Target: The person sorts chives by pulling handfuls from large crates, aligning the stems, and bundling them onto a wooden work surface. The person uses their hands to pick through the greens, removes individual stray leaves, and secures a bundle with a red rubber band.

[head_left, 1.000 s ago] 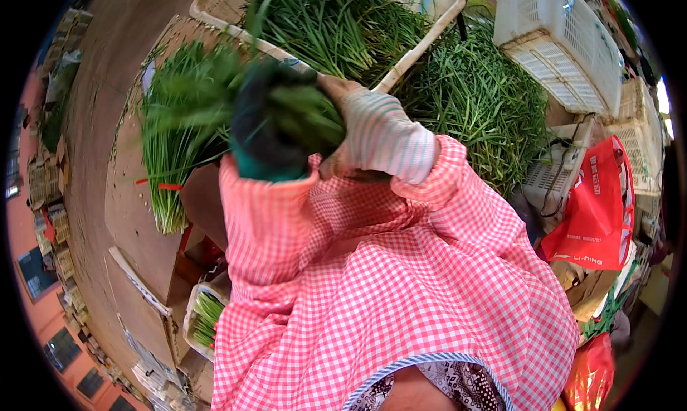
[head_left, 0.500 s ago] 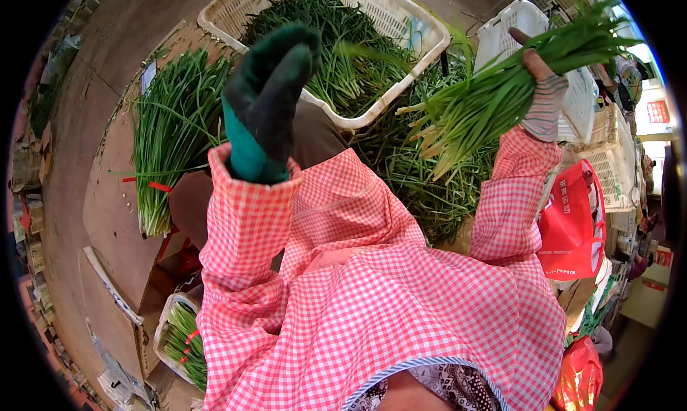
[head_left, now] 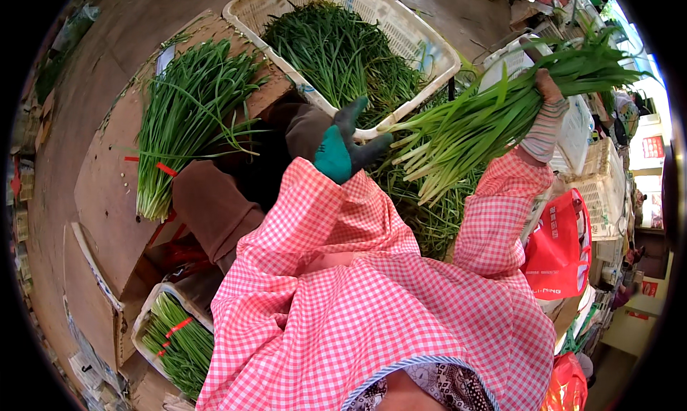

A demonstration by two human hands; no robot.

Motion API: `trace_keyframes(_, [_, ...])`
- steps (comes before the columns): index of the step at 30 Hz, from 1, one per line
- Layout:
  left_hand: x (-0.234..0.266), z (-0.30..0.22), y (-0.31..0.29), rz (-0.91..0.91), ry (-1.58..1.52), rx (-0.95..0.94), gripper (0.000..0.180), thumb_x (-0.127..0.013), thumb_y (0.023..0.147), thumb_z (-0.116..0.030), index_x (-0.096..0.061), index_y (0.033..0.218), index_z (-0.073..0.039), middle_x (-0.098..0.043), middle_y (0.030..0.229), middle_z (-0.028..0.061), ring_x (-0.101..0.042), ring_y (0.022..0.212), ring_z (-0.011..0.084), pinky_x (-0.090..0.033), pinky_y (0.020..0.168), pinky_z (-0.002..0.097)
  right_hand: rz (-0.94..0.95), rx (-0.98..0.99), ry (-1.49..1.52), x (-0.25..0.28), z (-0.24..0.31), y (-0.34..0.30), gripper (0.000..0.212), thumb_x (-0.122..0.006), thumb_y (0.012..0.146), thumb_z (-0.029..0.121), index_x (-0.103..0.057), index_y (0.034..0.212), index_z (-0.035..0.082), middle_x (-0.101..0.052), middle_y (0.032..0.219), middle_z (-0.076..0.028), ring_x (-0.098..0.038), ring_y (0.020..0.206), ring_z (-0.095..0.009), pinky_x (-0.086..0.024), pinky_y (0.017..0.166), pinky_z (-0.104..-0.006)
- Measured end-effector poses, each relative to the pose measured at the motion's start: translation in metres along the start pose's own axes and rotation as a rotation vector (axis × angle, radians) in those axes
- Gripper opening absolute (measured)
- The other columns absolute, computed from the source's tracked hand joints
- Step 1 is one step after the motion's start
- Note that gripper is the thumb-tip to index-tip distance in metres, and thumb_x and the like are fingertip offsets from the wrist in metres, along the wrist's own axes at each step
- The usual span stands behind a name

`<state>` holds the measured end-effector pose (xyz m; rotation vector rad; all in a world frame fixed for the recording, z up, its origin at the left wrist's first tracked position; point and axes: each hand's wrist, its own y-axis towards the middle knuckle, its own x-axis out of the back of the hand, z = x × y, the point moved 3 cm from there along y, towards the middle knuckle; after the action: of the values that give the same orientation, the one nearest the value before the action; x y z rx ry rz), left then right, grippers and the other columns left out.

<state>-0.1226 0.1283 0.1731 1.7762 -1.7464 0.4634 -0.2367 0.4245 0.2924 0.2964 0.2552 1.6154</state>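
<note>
My right hand (head_left: 548, 90), in a striped fingerless covering, is closed around a thick bunch of garlic chives (head_left: 481, 117) and holds it up at the right, pale stem ends pointing left. My left hand (head_left: 345, 144), in a green and black glove, has its thumb and fingers spread apart with nothing between them. Its fingertips are close to those stem ends; whether they touch is unclear. Past the left hand stands a white plastic crate (head_left: 283, 61) with loose chives (head_left: 343, 49) in it. Under the held bunch lies a heap of loose greens (head_left: 429, 221).
On a cardboard surface (head_left: 107, 189) at left lies a chive bunch (head_left: 189, 117) with a red tie. A small white basket (head_left: 143, 325) below holds tied chives (head_left: 179, 339). Red bag (head_left: 558, 246) and stacked crates (head_left: 597, 189) stand at right.
My left hand has come down and right, from upright beside the crate to near the stem ends, its fingers now spread. The right hand still holds the bunch up.
</note>
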Motion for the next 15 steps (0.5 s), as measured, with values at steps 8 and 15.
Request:
trace_keyframes(8, [-0.008, 0.031, 0.022, 0.561, -1.157, -0.006, 0.075, -0.065, 0.084, -0.034, -0.028, 0.138, 0.003, -0.041, 0.137, 0.0170, -0.043, 0.123, 0.0255, -0.034, 0.102, 0.0350, 0.002, 0.141, 0.096, -0.072, -0.024, 0.008, 0.027, -0.061, 0.087, 0.025, -0.059, 0.097, 0.001, -0.060, 0.078, -0.004, -0.059, 0.062, -0.016, -0.049, 0.055, -0.0257])
trace_keyframes(15, [-0.054, 0.023, -0.042, 0.509, -1.554, 0.137, 0.051, -0.062, 0.080, -0.038, -0.054, 0.112, 0.001, -0.064, 0.092, 0.0101, -0.062, 0.075, 0.0174, -0.051, 0.065, 0.0283, 0.137, -0.276, 0.273, -0.182, -0.037, 0.011, 0.038, -0.049, 0.094, 0.028, -0.055, 0.121, 0.002, -0.061, 0.080, -0.002, -0.057, 0.063, -0.009, -0.049, 0.058, -0.0217])
